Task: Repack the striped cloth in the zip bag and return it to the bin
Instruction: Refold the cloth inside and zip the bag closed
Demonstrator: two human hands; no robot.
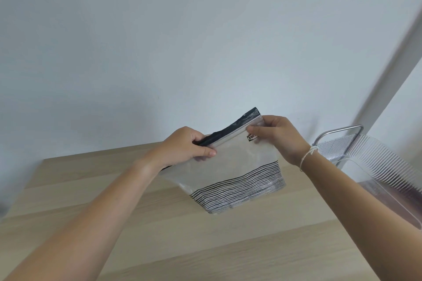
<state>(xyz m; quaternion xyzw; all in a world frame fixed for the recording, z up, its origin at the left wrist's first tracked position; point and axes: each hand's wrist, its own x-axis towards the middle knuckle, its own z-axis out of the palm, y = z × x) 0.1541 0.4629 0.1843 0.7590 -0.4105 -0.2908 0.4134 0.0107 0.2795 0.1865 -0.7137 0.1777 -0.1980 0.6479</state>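
Observation:
A clear zip bag (237, 157) with a black zip strip along its top hangs in the air above the wooden table (114, 212). Inside it lies the white cloth with thin black stripes (242, 191), filling the lower part. My left hand (189, 146) pinches the left end of the zip strip. My right hand (278, 137) pinches the right end, fingers by a small black label. A clear ribbed bin (374, 166) with a metal handle stands at the table's right edge, just right of my right wrist.
A plain pale wall rises behind the table. A grey vertical frame (392, 70) runs up at the far right, behind the bin. Bare wood spreads below and left of the bag.

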